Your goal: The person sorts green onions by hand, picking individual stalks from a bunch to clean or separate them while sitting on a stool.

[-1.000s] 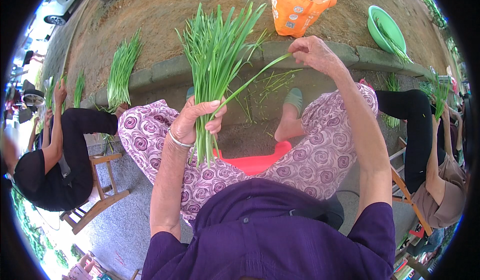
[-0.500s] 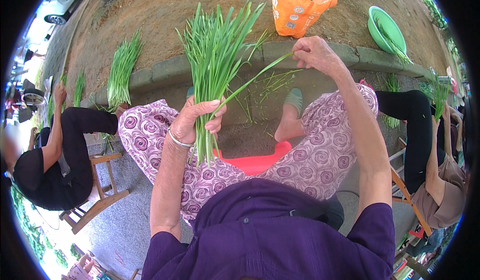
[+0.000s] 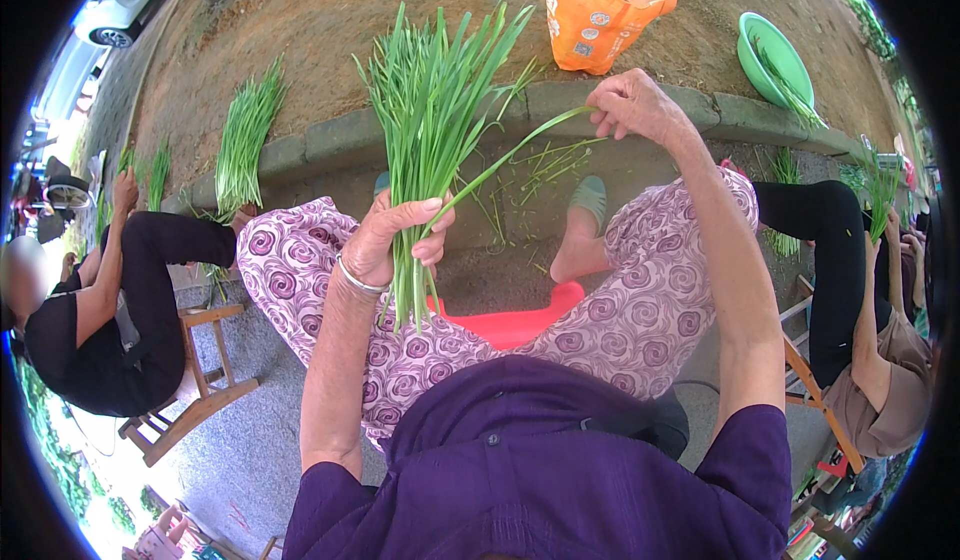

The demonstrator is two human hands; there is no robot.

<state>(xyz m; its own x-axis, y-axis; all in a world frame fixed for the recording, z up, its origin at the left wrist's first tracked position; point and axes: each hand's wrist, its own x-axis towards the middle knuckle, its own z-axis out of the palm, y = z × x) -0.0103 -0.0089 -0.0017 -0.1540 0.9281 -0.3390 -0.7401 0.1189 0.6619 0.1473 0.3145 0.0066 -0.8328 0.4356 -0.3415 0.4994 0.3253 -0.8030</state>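
My left hand (image 3: 392,240) is closed round a thick bunch of garlic chives (image 3: 425,110), with the pale stem ends hanging below the fist and the green leaves fanning upward. One long chive leaf (image 3: 512,152) bends out of the bunch to the right. Its tip is pinched between the thumb and fingers of my right hand (image 3: 632,108), which is raised level with the curb. Loose chive scraps (image 3: 545,168) lie on the ground between my feet.
Beyond the curb (image 3: 340,145) stand an orange bag (image 3: 605,25) and a green basin (image 3: 772,65) with chives. Another chive bundle (image 3: 245,135) leans on the curb at left. People sit close on both sides, on wooden chairs (image 3: 205,370). A red plastic seat (image 3: 510,325) shows between my legs.
My hands have hardly moved; the right one still pinches the leaf tip. The person at left has shifted slightly.
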